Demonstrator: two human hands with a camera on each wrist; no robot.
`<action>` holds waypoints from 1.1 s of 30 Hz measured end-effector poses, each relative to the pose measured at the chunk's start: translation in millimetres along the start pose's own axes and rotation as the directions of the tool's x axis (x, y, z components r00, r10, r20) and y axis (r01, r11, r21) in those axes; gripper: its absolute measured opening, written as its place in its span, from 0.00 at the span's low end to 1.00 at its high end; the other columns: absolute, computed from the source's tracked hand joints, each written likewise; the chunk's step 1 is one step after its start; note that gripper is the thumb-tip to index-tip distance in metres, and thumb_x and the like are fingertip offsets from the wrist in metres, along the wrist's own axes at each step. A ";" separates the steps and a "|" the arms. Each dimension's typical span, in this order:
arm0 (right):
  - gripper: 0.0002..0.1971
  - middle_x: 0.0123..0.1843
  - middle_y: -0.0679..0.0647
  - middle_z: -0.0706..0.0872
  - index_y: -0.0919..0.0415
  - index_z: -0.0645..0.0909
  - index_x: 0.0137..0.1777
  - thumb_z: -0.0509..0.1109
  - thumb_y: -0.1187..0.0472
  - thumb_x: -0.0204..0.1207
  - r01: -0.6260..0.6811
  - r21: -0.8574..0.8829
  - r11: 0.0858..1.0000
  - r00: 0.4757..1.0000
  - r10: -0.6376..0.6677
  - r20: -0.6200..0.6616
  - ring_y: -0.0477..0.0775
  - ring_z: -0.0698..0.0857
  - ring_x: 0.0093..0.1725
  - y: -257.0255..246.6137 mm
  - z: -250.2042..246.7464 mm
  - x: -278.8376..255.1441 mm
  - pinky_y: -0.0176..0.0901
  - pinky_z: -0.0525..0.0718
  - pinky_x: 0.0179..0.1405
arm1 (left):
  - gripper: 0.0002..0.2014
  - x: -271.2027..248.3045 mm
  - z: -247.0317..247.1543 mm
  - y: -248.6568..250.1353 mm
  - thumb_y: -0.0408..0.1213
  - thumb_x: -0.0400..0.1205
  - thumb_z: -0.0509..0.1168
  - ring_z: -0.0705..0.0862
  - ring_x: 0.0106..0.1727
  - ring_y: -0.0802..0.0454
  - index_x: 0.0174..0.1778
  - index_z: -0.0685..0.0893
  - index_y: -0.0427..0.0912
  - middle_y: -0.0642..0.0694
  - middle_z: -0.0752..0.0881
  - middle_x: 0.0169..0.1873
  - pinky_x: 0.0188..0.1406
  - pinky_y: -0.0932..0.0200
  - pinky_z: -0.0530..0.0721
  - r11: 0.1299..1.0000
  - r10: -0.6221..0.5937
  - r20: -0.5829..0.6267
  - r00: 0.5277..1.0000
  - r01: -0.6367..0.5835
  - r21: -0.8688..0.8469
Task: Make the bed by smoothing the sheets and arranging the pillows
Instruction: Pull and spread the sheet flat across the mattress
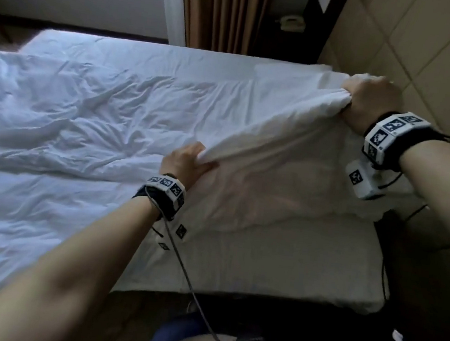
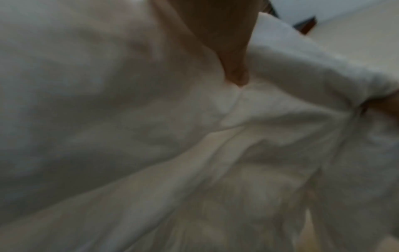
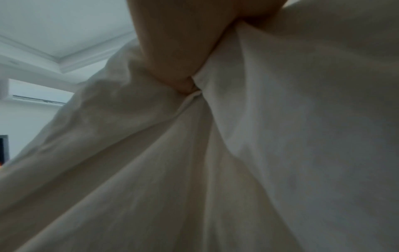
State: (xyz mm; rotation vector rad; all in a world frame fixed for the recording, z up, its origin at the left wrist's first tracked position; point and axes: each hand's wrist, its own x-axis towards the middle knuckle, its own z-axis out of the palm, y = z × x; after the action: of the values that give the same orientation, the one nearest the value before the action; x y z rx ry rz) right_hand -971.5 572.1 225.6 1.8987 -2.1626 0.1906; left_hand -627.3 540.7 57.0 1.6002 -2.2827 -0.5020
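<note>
Where the head camera looks down over the bed (image 1: 277, 263), we see a white duvet (image 1: 88, 126) spread wrinkled across most of the mattress, its edge toward the padded headboard (image 1: 428, 53) lifted off the bed. Our left hand (image 1: 184, 160) grips that raised edge on the side of the bed nearest us, fingers curled round a fold of the cloth. Our right hand (image 1: 369, 102) clutches a bunched handful of the same edge farther across the bed, close against the headboard, so the cloth hangs taut between the two hands. Under the lifted edge, toward the headboard, a white pillow (image 1: 271, 192) lies on the sheet. Brown curtains (image 1: 222, 10) hang beyond the far side of the bed, beside the headboard.

From the left wrist, white cloth (image 2: 151, 153) fills nearly the whole blurred picture, and a finger (image 2: 235, 68) presses into a crease of it, holding it.

From the right wrist, the gathered duvet (image 3: 215, 170) fans out from a tight pinch beneath the thumb (image 3: 172, 59), which closes on the folds. Past the cloth we make out a ceiling and a wall-mounted air conditioner (image 3: 36, 93).
</note>
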 end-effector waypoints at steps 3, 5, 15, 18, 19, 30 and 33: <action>0.13 0.46 0.70 0.82 0.62 0.80 0.41 0.59 0.53 0.75 -0.041 -0.083 0.996 0.992 0.050 0.112 0.72 0.82 0.48 -7.7 20.6 -1.4 0.53 0.73 0.40 | 0.23 -34.9 47.1 -26.6 0.60 0.74 0.71 0.83 0.58 0.40 0.57 0.80 0.50 0.44 0.86 0.56 0.50 0.51 0.78 0.997 -0.061 0.331 0.942 0.043 0.060; 0.09 0.41 0.68 0.83 0.59 0.77 0.39 0.62 0.55 0.75 -0.019 -0.126 0.992 0.981 0.042 0.188 0.71 0.82 0.42 -8.7 37.5 -5.7 0.53 0.79 0.40 | 0.19 -54.9 75.0 -50.5 0.58 0.74 0.71 0.84 0.57 0.39 0.55 0.82 0.51 0.44 0.87 0.55 0.50 0.51 0.80 0.986 -0.148 0.489 0.860 0.092 0.136; 0.09 0.47 0.69 0.84 0.56 0.78 0.49 0.61 0.52 0.76 -0.152 -0.212 0.965 0.910 0.221 0.351 0.73 0.85 0.46 29.5 99.6 -24.6 0.59 0.86 0.47 | 0.07 -53.1 97.4 -101.4 0.35 0.83 0.60 0.82 0.52 0.30 0.56 0.75 0.39 0.30 0.84 0.49 0.41 0.49 0.75 0.887 -0.435 0.438 0.787 0.457 0.060; 0.08 0.51 0.68 0.85 0.54 0.80 0.52 0.62 0.56 0.76 -0.170 -0.200 0.965 0.886 0.239 0.397 0.71 0.85 0.51 30.8 116.8 -28.8 0.56 0.83 0.48 | 0.06 -45.3 93.4 -100.0 0.32 0.82 0.59 0.82 0.50 0.32 0.54 0.75 0.39 0.31 0.82 0.45 0.39 0.51 0.72 0.772 -0.586 0.316 0.746 0.633 -0.060; 0.08 0.52 0.67 0.85 0.54 0.80 0.53 0.63 0.56 0.77 -0.161 -0.200 0.966 0.882 0.232 0.410 0.70 0.85 0.51 28.5 122.3 -28.5 0.55 0.81 0.49 | 0.07 -46.6 94.0 -98.2 0.30 0.82 0.58 0.81 0.49 0.32 0.54 0.75 0.40 0.31 0.81 0.43 0.39 0.51 0.71 0.717 -0.647 0.271 0.713 0.690 -0.104; 0.08 0.51 0.68 0.86 0.54 0.78 0.56 0.63 0.60 0.77 -0.046 -0.087 0.995 0.853 0.085 0.516 0.70 0.85 0.50 48.3 151.7 20.9 0.51 0.77 0.43 | 0.09 -41.6 148.4 -60.6 0.34 0.83 0.56 0.82 0.62 0.35 0.56 0.79 0.39 0.33 0.84 0.60 0.55 0.50 0.79 0.655 -0.723 0.398 0.565 0.743 0.135; 0.08 0.51 0.67 0.86 0.54 0.75 0.56 0.63 0.60 0.77 -0.038 -0.091 0.995 0.836 0.081 0.543 0.69 0.85 0.49 69.2 166.6 30.2 0.52 0.78 0.43 | 0.09 3.1 123.4 -73.1 0.31 0.82 0.58 0.82 0.60 0.33 0.57 0.76 0.37 0.30 0.84 0.58 0.52 0.48 0.78 0.741 -0.665 0.374 0.647 0.632 0.226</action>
State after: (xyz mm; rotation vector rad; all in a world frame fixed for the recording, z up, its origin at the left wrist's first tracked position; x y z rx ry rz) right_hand -1060.9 508.7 79.2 2.0202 -2.5305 -0.4842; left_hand -621.6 527.9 -85.8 2.5818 -1.9173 -1.0471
